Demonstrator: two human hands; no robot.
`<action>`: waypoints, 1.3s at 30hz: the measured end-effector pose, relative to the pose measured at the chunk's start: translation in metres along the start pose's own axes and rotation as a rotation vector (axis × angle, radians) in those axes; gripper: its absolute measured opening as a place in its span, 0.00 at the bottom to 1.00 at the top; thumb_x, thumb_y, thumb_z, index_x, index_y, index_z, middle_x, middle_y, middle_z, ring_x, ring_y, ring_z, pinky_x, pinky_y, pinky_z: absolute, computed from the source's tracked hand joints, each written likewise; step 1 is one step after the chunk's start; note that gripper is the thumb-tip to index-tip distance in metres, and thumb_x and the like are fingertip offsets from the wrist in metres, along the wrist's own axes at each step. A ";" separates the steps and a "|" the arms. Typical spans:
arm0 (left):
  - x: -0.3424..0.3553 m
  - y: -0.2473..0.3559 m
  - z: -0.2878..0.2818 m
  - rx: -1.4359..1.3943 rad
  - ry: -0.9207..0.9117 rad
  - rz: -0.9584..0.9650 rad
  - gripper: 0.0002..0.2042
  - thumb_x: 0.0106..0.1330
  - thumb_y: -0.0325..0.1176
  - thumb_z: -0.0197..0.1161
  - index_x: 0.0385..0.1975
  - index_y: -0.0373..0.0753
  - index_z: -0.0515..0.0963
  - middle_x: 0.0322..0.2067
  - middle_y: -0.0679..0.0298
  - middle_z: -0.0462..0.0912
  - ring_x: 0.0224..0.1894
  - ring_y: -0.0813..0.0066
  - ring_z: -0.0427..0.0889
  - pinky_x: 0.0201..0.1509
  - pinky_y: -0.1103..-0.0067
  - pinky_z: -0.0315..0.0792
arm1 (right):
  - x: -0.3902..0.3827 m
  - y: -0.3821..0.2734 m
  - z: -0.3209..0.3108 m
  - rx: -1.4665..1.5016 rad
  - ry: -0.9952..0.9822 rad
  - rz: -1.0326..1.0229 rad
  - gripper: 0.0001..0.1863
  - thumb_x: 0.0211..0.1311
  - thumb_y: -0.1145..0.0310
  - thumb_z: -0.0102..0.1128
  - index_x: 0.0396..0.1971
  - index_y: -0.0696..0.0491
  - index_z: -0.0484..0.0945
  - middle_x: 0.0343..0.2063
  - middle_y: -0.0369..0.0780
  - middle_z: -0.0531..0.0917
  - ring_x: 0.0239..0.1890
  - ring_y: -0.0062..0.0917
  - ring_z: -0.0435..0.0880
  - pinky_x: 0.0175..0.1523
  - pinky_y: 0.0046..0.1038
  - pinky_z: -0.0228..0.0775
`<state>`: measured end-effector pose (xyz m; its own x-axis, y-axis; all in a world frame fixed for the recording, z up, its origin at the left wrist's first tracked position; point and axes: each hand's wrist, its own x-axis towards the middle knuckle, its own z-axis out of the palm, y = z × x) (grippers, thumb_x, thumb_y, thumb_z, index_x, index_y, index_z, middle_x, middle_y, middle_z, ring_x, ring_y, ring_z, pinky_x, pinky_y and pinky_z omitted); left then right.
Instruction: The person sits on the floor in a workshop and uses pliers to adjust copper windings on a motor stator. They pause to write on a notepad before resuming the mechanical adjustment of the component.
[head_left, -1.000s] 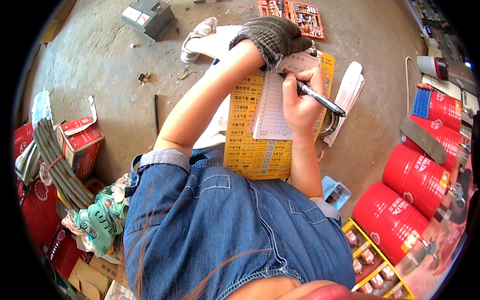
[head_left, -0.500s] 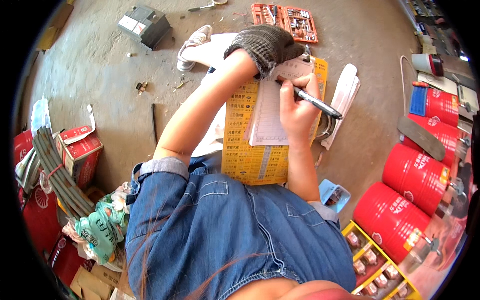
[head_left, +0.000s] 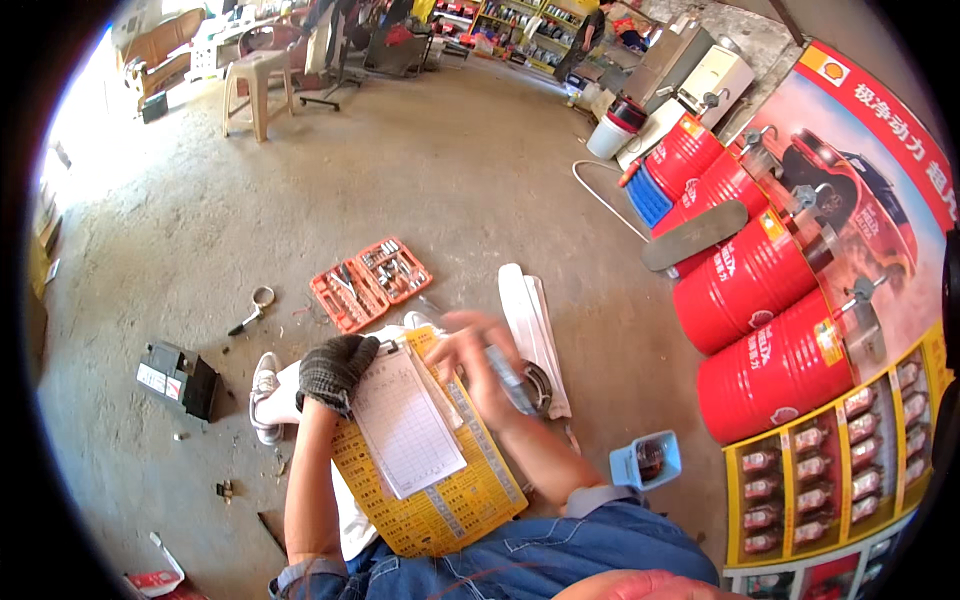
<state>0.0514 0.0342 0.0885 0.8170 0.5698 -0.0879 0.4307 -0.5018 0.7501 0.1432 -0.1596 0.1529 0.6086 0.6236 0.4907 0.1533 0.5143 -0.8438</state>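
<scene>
Left grip (head_left: 335,374) clasps the clipboard (head_left: 408,525) near its top, blurred right grip (head_left: 484,380) beside it apparently holding a pen (head_left: 511,382).

Pretty bright daylight overall, mostly pouring in at the far left edge of the floor (head_left: 300,190), where it's totally blown out to white. Shadows are soft, with some shiny highlights on the red drums (head_left: 750,290). The right hand (head_left: 480,365) and its pen (head_left: 510,378) are badly motion-blurred, but the paper (head_left: 408,425) looks decently crisp. Shelves (head_left: 535,25) past the floor's far edge go mushy, the poster (head_left: 850,180) bows from the fisheye, and corners are pure black.
</scene>
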 end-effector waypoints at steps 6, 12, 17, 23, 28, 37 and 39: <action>-0.001 -0.009 -0.004 -0.053 0.017 -0.022 0.23 0.65 0.55 0.56 0.44 0.42 0.84 0.41 0.52 0.85 0.47 0.54 0.83 0.53 0.66 0.73 | 0.090 -0.180 0.004 -0.514 0.069 -0.879 0.13 0.67 0.66 0.50 0.47 0.57 0.70 0.43 0.46 0.80 0.42 0.29 0.81 0.57 0.34 0.69; 0.040 -0.042 0.010 0.123 0.087 0.116 0.23 0.63 0.56 0.58 0.42 0.44 0.85 0.39 0.53 0.85 0.44 0.56 0.85 0.51 0.68 0.75 | 0.095 -0.286 -0.001 -0.612 -0.021 -1.395 0.15 0.68 0.64 0.49 0.49 0.57 0.69 0.41 0.45 0.79 0.41 0.29 0.80 0.54 0.33 0.69; 0.005 -0.012 -0.002 -0.143 0.101 -0.015 0.22 0.64 0.53 0.60 0.44 0.41 0.84 0.38 0.53 0.87 0.43 0.61 0.86 0.50 0.70 0.75 | 0.092 -0.315 -0.018 -0.663 0.001 -1.505 0.17 0.68 0.62 0.49 0.50 0.57 0.69 0.39 0.44 0.79 0.40 0.29 0.79 0.51 0.33 0.69; 0.006 -0.020 -0.002 -0.029 0.093 -0.026 0.24 0.64 0.56 0.59 0.44 0.40 0.84 0.39 0.52 0.86 0.44 0.61 0.86 0.51 0.70 0.74 | 0.062 -0.317 -0.023 -0.697 0.016 -1.543 0.18 0.69 0.59 0.47 0.51 0.56 0.68 0.37 0.44 0.78 0.39 0.28 0.78 0.48 0.32 0.69; -0.001 -0.015 -0.003 -0.054 0.089 -0.028 0.24 0.65 0.54 0.59 0.44 0.37 0.83 0.39 0.51 0.86 0.44 0.59 0.85 0.50 0.69 0.75 | 0.054 -0.322 -0.031 -0.738 0.049 -1.563 0.20 0.69 0.58 0.47 0.52 0.56 0.67 0.36 0.43 0.78 0.37 0.28 0.77 0.46 0.31 0.70; -0.003 -0.027 0.001 0.012 0.116 -0.053 0.21 0.64 0.52 0.59 0.41 0.39 0.85 0.37 0.50 0.86 0.42 0.58 0.86 0.48 0.67 0.75 | 0.033 -0.319 -0.045 -0.770 0.107 -1.628 0.22 0.70 0.54 0.45 0.54 0.56 0.66 0.33 0.42 0.77 0.35 0.28 0.76 0.41 0.29 0.70; -0.003 -0.033 0.005 0.054 0.122 0.022 0.22 0.63 0.53 0.57 0.38 0.40 0.85 0.35 0.48 0.85 0.39 0.55 0.85 0.44 0.65 0.75 | 0.034 -0.323 -0.048 -0.783 0.130 -1.645 0.23 0.70 0.53 0.45 0.54 0.56 0.66 0.32 0.42 0.76 0.35 0.28 0.76 0.40 0.29 0.70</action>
<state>0.0367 0.0462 0.0606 0.7751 0.6317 0.0112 0.4359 -0.5476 0.7142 0.1514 -0.3325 0.4319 -0.4758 -0.2377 0.8468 0.8549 0.1012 0.5088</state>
